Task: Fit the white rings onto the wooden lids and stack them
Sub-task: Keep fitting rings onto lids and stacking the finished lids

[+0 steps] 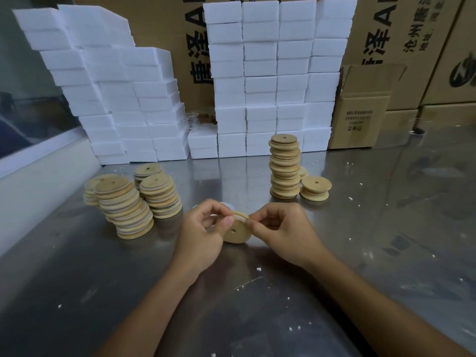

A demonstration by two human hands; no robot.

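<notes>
A round wooden lid (235,231) with a small centre hole is held on edge between both hands just above the metal table. My left hand (203,234) grips its left side with the thumb across the face. My right hand (280,231) pinches a thin white ring (240,215) at the lid's top right rim. Several leaning stacks of lids (128,204) stand to the left. A tall stack (284,167) and a short stack (315,188) stand to the right. A white ring pile behind my left hand is mostly hidden.
White foam blocks (270,81) are piled in walls along the back, with cardboard boxes (360,109) behind and at the right. The steel table (386,228) carries scattered white crumbs. A white ledge runs along the left edge.
</notes>
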